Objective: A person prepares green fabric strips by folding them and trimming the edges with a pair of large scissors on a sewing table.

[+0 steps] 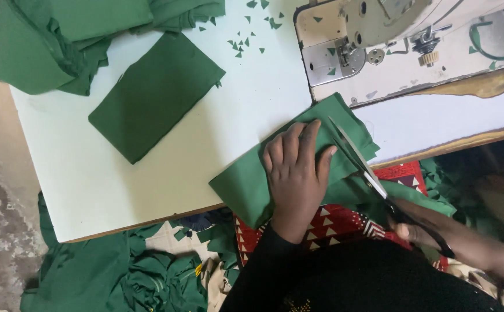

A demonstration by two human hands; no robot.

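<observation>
My left hand (296, 173) lies flat, fingers spread, on a folded piece of green cloth (246, 185) at the near edge of the pale table (90, 173). My right hand (419, 228) grips black-handled scissors (359, 159); their open blades point up and left into the cloth's right side, just beside my left fingertips. The cloth hangs over the table edge toward my lap.
A folded green rectangle (156, 92) lies at the table's middle, a heap of green fabric (61, 40) at the far left corner. A sewing machine (402, 46) stands at the far right, with small green scraps (243, 43) near it. More green cloth (119, 271) lies on the floor.
</observation>
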